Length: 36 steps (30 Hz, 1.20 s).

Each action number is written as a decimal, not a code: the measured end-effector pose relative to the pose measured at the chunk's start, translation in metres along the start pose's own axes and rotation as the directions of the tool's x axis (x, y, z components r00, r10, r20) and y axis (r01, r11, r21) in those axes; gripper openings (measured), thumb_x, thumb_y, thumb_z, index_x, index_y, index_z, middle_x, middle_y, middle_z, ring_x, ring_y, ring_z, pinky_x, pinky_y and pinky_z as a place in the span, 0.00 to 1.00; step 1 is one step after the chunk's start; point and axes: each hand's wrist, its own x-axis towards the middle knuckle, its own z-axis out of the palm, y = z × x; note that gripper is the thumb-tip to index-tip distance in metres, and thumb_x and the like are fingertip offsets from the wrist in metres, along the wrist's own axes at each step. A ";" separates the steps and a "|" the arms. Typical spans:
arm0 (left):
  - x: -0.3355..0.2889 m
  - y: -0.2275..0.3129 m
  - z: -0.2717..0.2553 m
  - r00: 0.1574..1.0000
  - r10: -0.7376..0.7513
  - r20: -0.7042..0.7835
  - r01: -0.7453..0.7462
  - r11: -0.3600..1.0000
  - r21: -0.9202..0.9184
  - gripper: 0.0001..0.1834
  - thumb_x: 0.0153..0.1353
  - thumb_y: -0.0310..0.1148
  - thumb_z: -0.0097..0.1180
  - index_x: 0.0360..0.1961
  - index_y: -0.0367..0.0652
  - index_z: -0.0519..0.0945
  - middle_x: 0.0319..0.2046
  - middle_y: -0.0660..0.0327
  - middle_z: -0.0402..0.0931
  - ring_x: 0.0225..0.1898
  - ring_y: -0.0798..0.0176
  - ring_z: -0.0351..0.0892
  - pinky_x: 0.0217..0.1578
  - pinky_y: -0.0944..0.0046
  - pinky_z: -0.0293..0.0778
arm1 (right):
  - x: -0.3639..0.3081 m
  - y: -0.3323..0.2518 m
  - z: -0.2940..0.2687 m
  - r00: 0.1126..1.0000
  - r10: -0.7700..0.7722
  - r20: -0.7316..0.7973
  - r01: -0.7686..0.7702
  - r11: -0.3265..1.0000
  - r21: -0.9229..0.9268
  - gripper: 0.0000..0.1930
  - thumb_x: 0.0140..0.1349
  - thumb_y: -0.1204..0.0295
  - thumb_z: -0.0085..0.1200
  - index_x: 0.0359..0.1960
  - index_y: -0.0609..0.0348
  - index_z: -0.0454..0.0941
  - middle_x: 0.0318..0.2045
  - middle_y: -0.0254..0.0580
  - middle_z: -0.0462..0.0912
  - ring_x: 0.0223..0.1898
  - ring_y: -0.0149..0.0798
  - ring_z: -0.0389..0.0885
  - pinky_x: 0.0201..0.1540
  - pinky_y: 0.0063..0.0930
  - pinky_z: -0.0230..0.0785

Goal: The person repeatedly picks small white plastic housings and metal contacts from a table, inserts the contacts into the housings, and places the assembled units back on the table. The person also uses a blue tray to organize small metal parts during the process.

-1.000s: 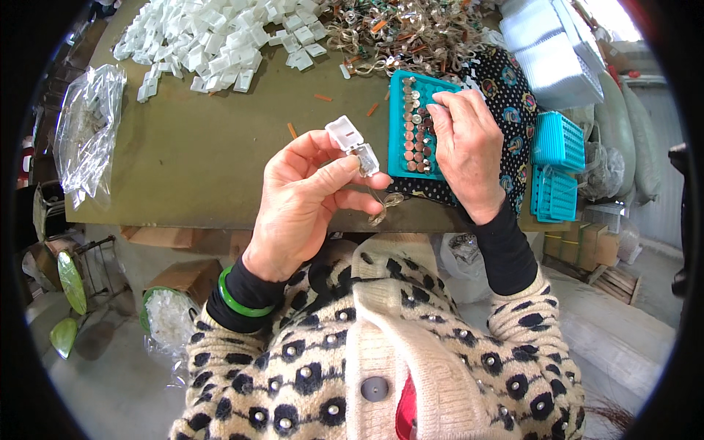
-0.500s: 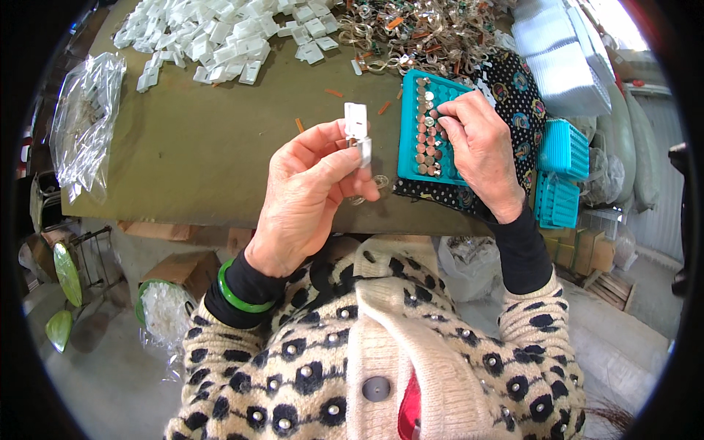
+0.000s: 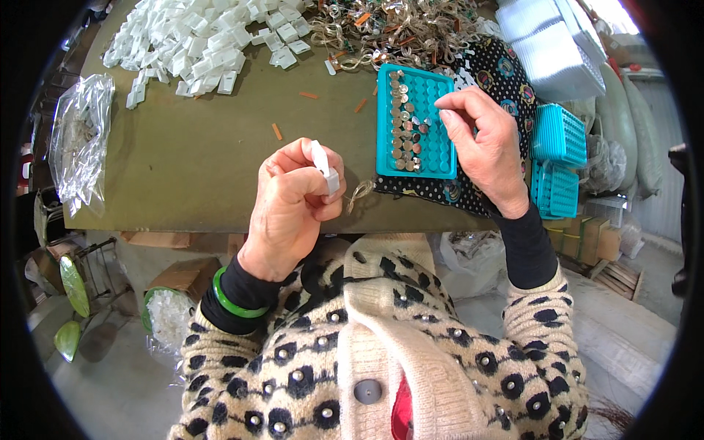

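Note:
My left hand (image 3: 290, 205) is closed around a small white plastic case (image 3: 320, 158), its hinged-looking flap standing tilted up. From below the fingers trails a thin coiled clear wire (image 3: 359, 192). To the right lies a shallow teal tray (image 3: 380, 121) with rows of round wells; shiny coin-like button cells (image 3: 397, 133) fill part of its left side. My right hand (image 3: 488, 143) hovers at the tray's right side, thumb and forefinger drawn together. Whether something tiny sits between those fingertips is too small to make out.
White plastic cases (image 3: 194, 48) are heaped at the far left, beside a tangle of wires (image 3: 400, 29). A patterned black cloth (image 3: 506, 70) lies under the tray. Stacked teal trays (image 3: 559, 136) and clear trays (image 3: 546, 48) stand right. A plastic bag (image 3: 82, 143) lies left.
My left hand has drawn lower and left, turning the white case edge-on. The right hand has lifted off the button cells and shifted to the tray's right side. The view has shifted slightly.

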 end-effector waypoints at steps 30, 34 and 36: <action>0.000 -0.016 0.030 0.977 0.191 -0.095 -0.145 0.922 0.360 0.18 0.56 0.16 0.59 0.49 0.25 0.77 0.34 0.55 0.82 0.30 0.67 0.84 0.32 0.70 0.81 | -0.023 -0.050 0.039 0.927 -0.368 -0.064 0.360 0.926 -0.113 0.13 0.53 0.87 0.60 0.40 0.65 0.79 0.35 0.46 0.78 0.32 0.43 0.80 0.32 0.31 0.75; 0.000 -0.016 0.030 0.980 0.180 -0.090 -0.142 0.935 0.325 0.17 0.56 0.15 0.59 0.48 0.27 0.78 0.34 0.54 0.80 0.32 0.61 0.85 0.33 0.66 0.83 | -0.024 -0.054 0.035 0.962 -0.242 -0.122 0.246 0.969 0.015 0.12 0.54 0.88 0.59 0.39 0.63 0.80 0.35 0.45 0.81 0.34 0.41 0.82 0.36 0.27 0.75; 0.000 -0.016 0.031 0.981 0.168 -0.102 -0.125 0.935 0.332 0.17 0.56 0.15 0.59 0.48 0.27 0.78 0.33 0.54 0.80 0.32 0.61 0.85 0.33 0.66 0.83 | -0.022 -0.055 0.038 0.958 -0.250 -0.143 0.257 0.966 0.032 0.11 0.54 0.87 0.59 0.38 0.63 0.79 0.34 0.45 0.81 0.34 0.41 0.82 0.36 0.28 0.75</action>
